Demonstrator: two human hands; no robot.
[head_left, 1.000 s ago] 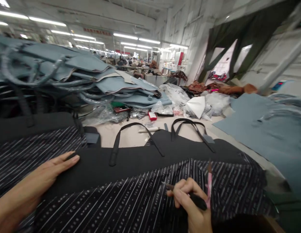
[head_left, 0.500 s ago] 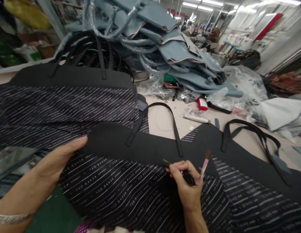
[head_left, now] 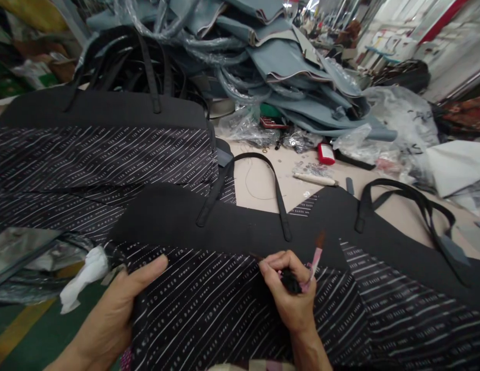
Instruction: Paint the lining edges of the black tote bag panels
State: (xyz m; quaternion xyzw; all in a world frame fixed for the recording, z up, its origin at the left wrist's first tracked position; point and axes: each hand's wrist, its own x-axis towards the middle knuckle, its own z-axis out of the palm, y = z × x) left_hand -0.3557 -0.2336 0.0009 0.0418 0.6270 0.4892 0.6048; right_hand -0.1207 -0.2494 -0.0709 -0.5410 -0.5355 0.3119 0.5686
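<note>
A black bag panel (head_left: 240, 229) lies across the table, with a thin strap handle (head_left: 280, 193) and a black striped, lettered lining (head_left: 209, 304) along its lower part. My left hand (head_left: 112, 309) grips the lining's left edge, thumb on top and fingers hidden beneath. My right hand (head_left: 292, 293) is closed around a small pink brush (head_left: 317, 255) with brown bristles pointing up, together with a black-handled tool (head_left: 291, 281). This tool's thin dark tip points left at the seam between panel and lining; its exact kind is unclear.
A similar bag piece (head_left: 104, 111) lies at left, another panel (head_left: 402, 252) at right. Blue-grey bags (head_left: 286, 62) in clear plastic are piled behind. A white pen-like tool (head_left: 315, 179), a red container (head_left: 325, 153) and small metal bits sit on the table. White cloth (head_left: 85, 275) hangs at lower left.
My left hand has moved right and down along the lining, its edge drawn inward. My right hand has shifted slightly left with the brush and tool. The camera view has tilted down a little.
</note>
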